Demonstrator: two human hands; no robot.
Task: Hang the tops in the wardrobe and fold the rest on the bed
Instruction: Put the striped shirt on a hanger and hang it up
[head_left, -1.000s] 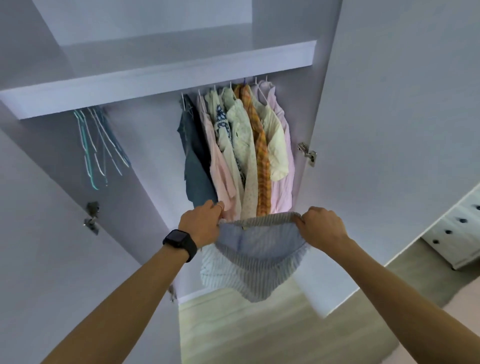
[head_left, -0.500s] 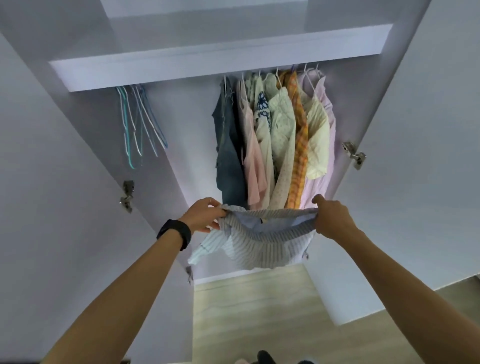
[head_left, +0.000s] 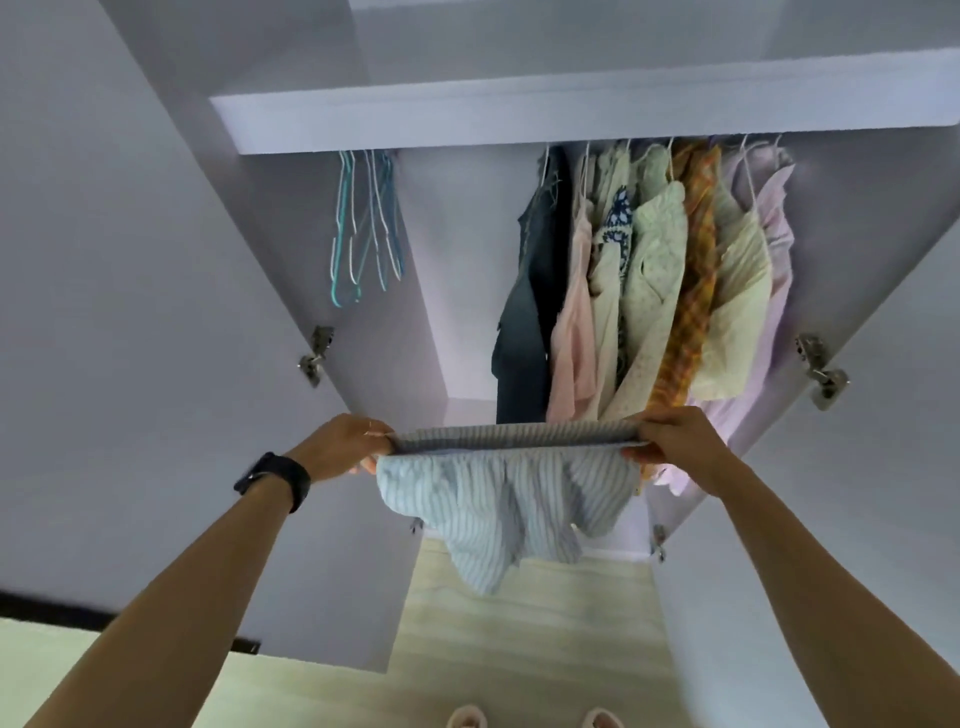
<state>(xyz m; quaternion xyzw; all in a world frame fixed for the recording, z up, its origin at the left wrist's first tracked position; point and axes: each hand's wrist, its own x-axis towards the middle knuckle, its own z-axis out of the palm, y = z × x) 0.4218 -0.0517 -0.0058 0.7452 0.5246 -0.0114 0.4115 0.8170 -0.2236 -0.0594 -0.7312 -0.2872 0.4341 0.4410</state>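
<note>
both hands, left hand (head_left: 345, 447) and right hand (head_left: 670, 439), pinch the striped top (head_left: 506, 493), stretched flat before the open wardrobe (head_left: 571, 119). no hanger in it. risk: empty hangers (head_left: 366, 228) hang well apart; freeing one hand may let it sag or drop.

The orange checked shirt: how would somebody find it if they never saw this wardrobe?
Look under the white shelf in the open wardrobe, at the clothes hanging on the right. The orange checked shirt hangs between a pale green top and a cream top. It is the only bright, checked one.
</note>
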